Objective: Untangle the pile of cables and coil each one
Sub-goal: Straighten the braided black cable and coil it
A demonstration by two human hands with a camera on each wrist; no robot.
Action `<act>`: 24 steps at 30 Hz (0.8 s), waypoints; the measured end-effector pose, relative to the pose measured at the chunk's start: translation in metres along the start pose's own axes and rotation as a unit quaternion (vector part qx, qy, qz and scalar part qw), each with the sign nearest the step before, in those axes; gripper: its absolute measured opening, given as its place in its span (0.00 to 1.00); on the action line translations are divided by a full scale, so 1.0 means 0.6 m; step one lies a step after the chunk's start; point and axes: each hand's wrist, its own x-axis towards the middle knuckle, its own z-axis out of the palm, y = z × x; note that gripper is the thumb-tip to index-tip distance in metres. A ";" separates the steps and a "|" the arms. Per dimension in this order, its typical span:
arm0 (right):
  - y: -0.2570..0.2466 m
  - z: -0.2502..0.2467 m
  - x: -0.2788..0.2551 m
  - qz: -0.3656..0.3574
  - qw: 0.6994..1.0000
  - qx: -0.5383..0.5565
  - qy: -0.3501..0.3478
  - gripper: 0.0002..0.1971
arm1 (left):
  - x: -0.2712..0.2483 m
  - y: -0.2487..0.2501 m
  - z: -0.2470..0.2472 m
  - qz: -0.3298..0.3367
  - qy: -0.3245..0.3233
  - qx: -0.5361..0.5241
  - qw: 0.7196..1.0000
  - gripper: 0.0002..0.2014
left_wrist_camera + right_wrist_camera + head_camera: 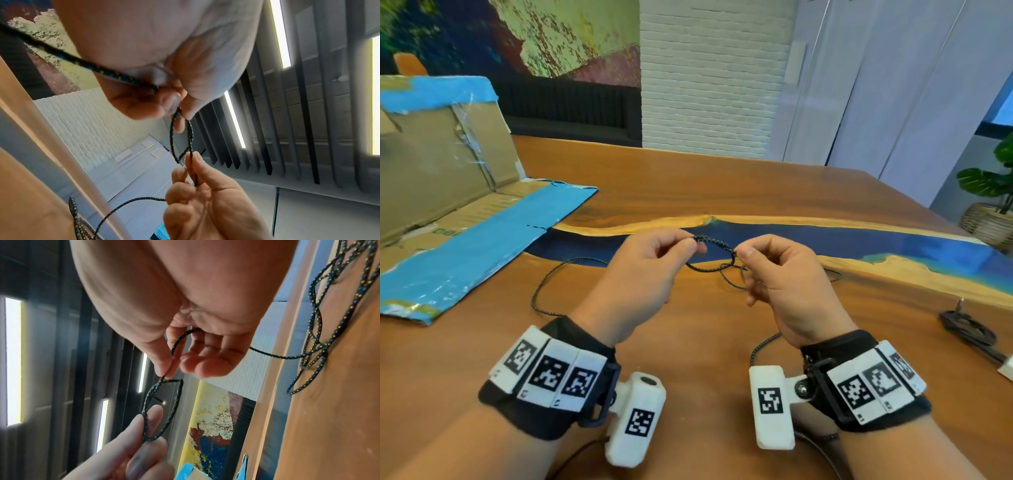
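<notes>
A thin black braided cord with yellow and blue flecks forms a small loop (714,255) held in the air between both hands. My left hand (690,244) pinches the loop's left end between thumb and forefinger. My right hand (739,255) pinches the crossing at the right end. In the left wrist view the loop (180,138) hangs from the left fingertips (185,113) down to the right hand (191,164). In the right wrist view the same loop (162,410) runs from the right hand (166,374) to the left fingers (152,418). The slack (541,291) trails over the table, with a tangle (316,337) beside it.
On the wooden table (688,185), which has a blue resin strip, a flattened cardboard box (465,192) with blue tape lies at the left. Near the right edge rests a coiled black cable (967,329). A potted plant (993,192) stands beyond the table's right side.
</notes>
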 end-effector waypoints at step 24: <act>-0.036 -0.032 -0.003 0.071 0.987 0.146 -0.013 0.14 | 0.013 -0.008 -0.013 -0.048 0.031 0.051 0.997 0.14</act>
